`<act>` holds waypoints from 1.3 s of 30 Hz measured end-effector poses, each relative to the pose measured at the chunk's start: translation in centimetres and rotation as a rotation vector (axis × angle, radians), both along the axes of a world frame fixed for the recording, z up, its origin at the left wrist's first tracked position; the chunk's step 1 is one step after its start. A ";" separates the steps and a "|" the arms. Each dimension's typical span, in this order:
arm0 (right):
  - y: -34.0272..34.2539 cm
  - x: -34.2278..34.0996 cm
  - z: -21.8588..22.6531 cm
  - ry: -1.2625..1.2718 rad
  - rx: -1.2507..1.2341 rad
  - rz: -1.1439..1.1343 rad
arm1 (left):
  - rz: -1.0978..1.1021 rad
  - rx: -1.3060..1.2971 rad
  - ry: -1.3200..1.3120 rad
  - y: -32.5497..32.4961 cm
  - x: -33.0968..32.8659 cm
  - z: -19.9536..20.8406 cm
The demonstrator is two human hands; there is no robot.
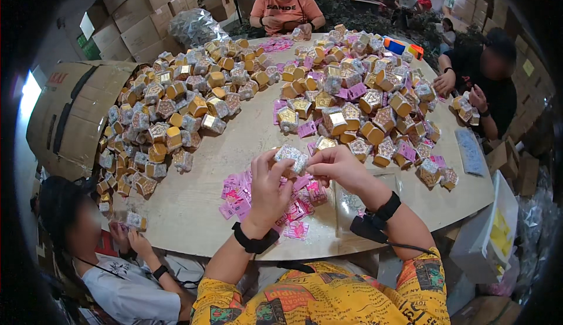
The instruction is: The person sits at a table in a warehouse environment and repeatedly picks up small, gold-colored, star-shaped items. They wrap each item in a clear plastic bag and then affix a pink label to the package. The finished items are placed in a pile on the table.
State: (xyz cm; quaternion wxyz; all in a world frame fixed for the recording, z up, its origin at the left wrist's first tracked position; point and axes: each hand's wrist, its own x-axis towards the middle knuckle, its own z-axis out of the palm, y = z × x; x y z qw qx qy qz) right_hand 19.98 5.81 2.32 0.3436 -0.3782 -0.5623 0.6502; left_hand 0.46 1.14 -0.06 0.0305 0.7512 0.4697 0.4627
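Over the near middle of the table, my left hand (268, 185) is closed round a small glittery container (292, 158) with a sparkling, silvery face turned up. At the container's right side, my right hand (336, 168) has its thumb and fingers pinched together. What they pinch, if anything, is too small to make out. Below both hands lies a loose heap of pink printed cards (237, 196), partly hidden by my left hand and wrist. Beside my right forearm is a clear plastic bag or sheet (350, 207) lying flat.
Gold-and-glitter containers form a big left heap (170, 108) and a right heap (352, 102) mixed with pink cards. Co-workers sit at far side (287, 11), right (498, 78) and lower left (129, 284). A cardboard box (76, 114) tips onto the table; a white bin (484, 237) stands right.
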 end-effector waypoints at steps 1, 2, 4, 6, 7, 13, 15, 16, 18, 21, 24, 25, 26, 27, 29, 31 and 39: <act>-0.2 0.2 0.4 0.020 -0.021 0.017 | -0.015 -0.007 -0.014 0.0 -0.1 0.1; -0.3 0.3 0.7 0.042 -0.041 0.035 | -0.030 -0.013 -0.027 0.1 -0.3 0.3; -0.1 0.8 0.5 0.028 -0.033 0.061 | -0.054 -0.026 -0.039 0.1 -0.4 0.3; 0.0 0.9 -0.2 0.079 -0.042 0.073 | -0.076 -0.042 -0.032 0.1 -0.5 0.1; 0.1 0.9 -0.6 0.082 -0.047 0.057 | -0.090 -0.046 -0.023 0.0 -0.4 0.1; 0.7 0.5 -2.1 -0.014 -0.026 0.024 | -0.096 -0.116 -0.065 -0.3 -0.1 -0.6; 0.8 0.1 -2.5 -0.033 -0.023 0.008 | -0.101 -0.179 -0.068 -0.2 -0.5 -1.1; 1.0 0.1 -2.3 -0.037 -0.039 0.000 | -0.126 -0.207 -0.083 0.0 -0.5 -1.2; 1.6 0.3 -1.6 -0.047 -0.086 -0.018 | -0.175 -0.279 -0.119 0.4 -0.7 -1.5; 5.0 2.9 -0.3 0.077 -0.008 -0.228 | -0.109 -0.335 -0.007 1.6 -1.7 -1.9; 7.4 6.3 3.0 0.159 0.290 -0.570 | -0.082 -0.385 0.211 1.8 -3.3 -2.5; 7.9 7.3 3.1 0.024 0.301 -0.662 | -0.090 -0.414 0.274 1.9 -3.7 -3.1; 8.1 9.0 1.5 -0.247 0.469 -0.631 | -0.125 -0.442 0.298 2.1 -3.6 -3.4; 7.9 9.1 0.5 -0.517 0.634 -0.578 | -0.108 -0.461 0.344 2.2 -3.5 -3.6; 4.2 8.0 -1.4 -0.864 0.631 -0.086 | -0.063 -0.501 0.436 2.2 -3.2 -4.2; -0.8 6.5 -1.9 -1.145 0.544 0.318 | 0.000 -0.389 0.493 3.4 -3.1 -6.4; -4.9 7.1 -9.2 -0.949 0.600 0.021 | 0.048 -0.413 0.485 5.2 -2.1 -6.8</act>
